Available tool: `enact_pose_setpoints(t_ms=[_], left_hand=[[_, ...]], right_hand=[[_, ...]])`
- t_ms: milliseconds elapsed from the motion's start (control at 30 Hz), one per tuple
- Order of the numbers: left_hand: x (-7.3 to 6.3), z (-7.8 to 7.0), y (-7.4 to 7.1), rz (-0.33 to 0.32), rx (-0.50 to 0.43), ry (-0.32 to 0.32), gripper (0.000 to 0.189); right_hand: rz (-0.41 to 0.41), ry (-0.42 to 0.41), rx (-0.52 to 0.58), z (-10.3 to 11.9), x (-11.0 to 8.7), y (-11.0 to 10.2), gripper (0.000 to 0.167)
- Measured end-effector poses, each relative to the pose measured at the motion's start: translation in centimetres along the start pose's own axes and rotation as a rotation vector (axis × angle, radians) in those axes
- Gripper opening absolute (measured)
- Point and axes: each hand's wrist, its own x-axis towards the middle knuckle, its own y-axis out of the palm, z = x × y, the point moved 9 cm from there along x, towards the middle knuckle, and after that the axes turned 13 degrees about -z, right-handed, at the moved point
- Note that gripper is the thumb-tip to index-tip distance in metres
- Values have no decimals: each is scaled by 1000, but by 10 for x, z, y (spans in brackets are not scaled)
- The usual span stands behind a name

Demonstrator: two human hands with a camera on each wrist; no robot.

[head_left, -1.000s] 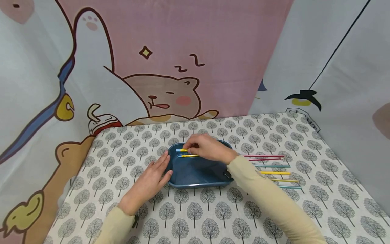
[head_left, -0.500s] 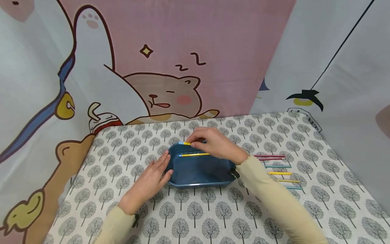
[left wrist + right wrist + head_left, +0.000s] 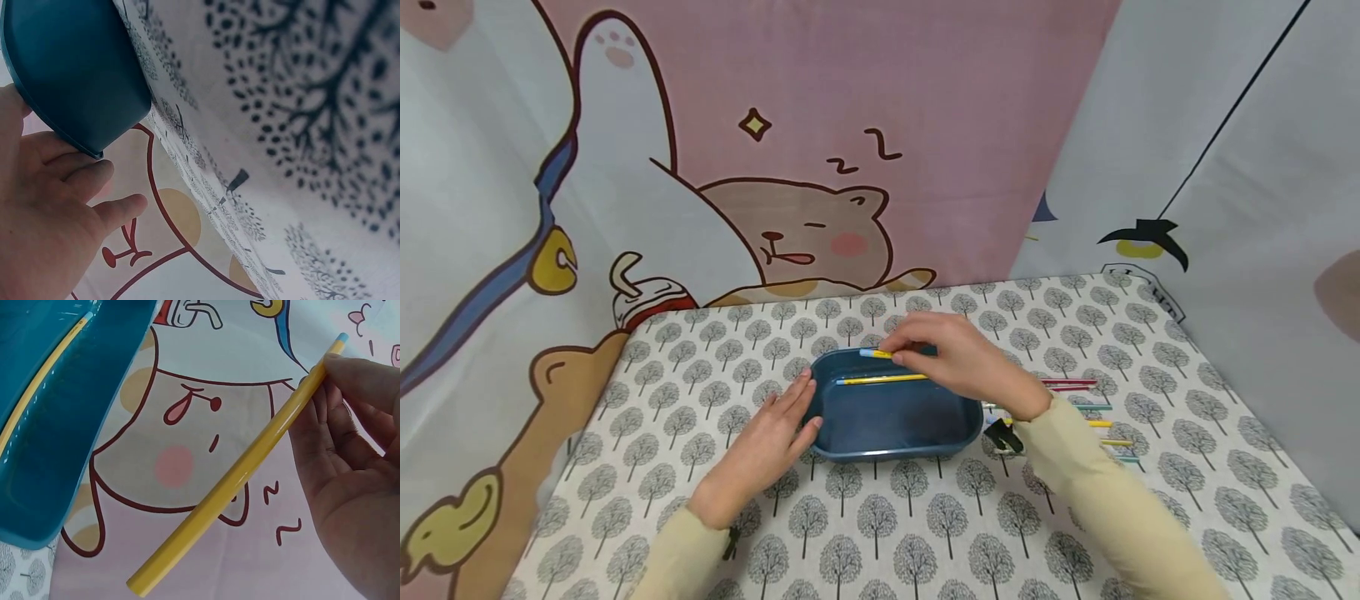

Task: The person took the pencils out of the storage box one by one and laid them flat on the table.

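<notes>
Between thumb and fingertips, my right hand (image 3: 958, 354) pinches a yellow pencil (image 3: 240, 472) near its light-blue end. In the right wrist view this pencil slants above the tray's side, and its other end is flat and yellow. A second yellow pencil (image 3: 880, 380) with a blue end lies inside the dark blue tray (image 3: 887, 455), along its far side. My left hand (image 3: 760, 446) touches the tray's left end with fairly straight fingers. Seen from the left wrist, the fingertips (image 3: 94, 175) are right at the tray's rim.
Right of the tray lie several thin sticks: red ones (image 3: 1071, 383), a teal one (image 3: 1093, 407) and yellow ones (image 3: 1099, 424), partly hidden by my right forearm. The tree-print cloth (image 3: 872, 533) covers the table. Cartoon-print curtains (image 3: 985, 125) rise behind and at the sides.
My right hand has lifted the pencil up from inside the tray and shifted it to the right. The left hand stays at the tray's left end.
</notes>
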Motion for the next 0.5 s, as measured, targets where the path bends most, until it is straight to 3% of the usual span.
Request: enact_pose_setpoints(t_ms=[500], left_hand=[[0,0,0,3,0,-6,64]], right_hand=[[-15,35,-33,-8,-27,-20,21]])
